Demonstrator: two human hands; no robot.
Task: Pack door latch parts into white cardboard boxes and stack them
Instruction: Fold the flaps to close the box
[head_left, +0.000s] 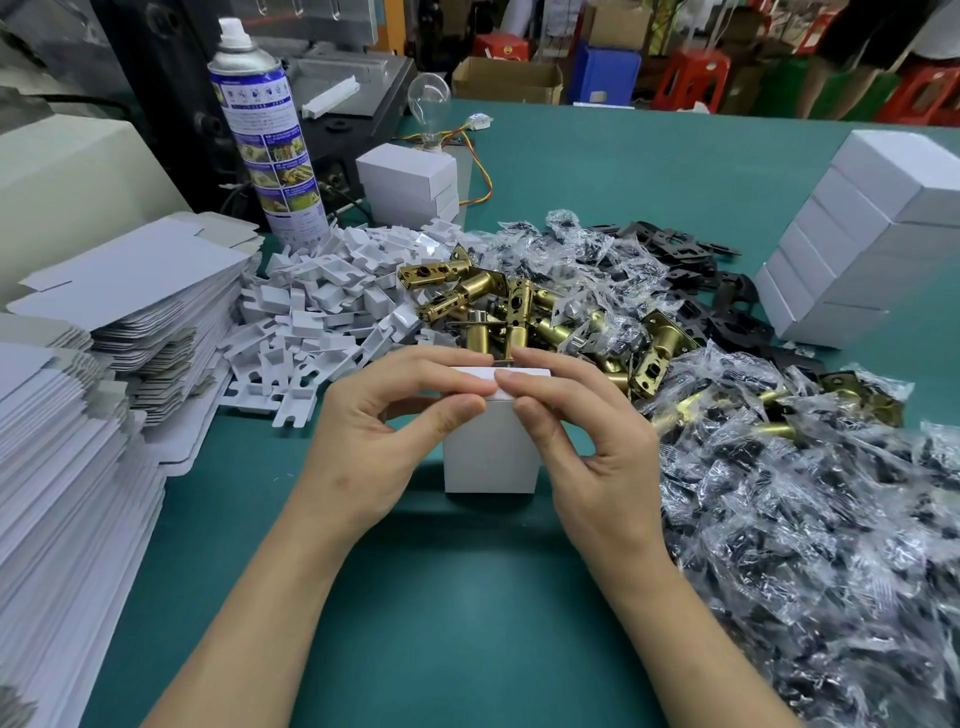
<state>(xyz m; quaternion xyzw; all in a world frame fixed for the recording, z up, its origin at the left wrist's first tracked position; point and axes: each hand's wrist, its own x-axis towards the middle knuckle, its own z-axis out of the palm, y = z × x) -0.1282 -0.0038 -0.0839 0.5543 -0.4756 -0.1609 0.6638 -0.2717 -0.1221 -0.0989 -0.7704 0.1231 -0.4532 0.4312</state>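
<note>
Left hand (384, 441) and right hand (587, 441) — fingers curled — pinch the upright white box's (491, 457) top flap.

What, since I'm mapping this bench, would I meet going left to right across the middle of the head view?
flattened boxes → white plastic pieces → brass latches → black plates → stacked white boxes

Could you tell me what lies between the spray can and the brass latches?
A heap of small white pieces lies there, as the head view shows.
</note>
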